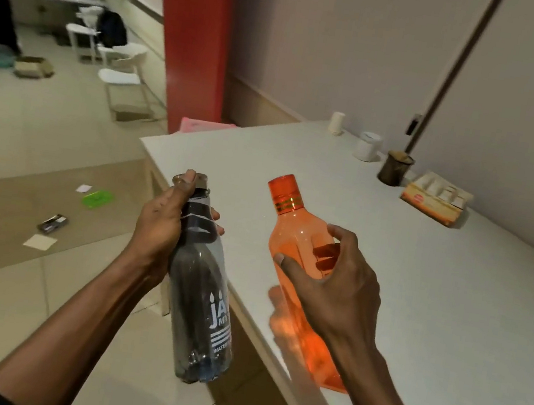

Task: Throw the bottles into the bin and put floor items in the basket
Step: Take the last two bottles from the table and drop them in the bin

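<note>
Fingers of the left hand (165, 222) are wrapped round the neck & shoulder of the dark bottle (201, 282), thumb up by the mouth; it's gripped tight, held in the air just off the counter's near edge. Right hand (333, 281) is curled round the mid-body of the orange bottle (301, 242), thumb in front, other fingers seen through the plastic behind; base looks to sit on the white counter (418, 294) w/ an orange glow beside it. No bin in view, so neither bottle is binned yet. Floor items remain: green piece (97, 198), dark packet (53, 223), 2 paper bits. Pink thing (200, 126) behind the counter may be the basket; can't tell. Task barely begun, by my read.
</note>
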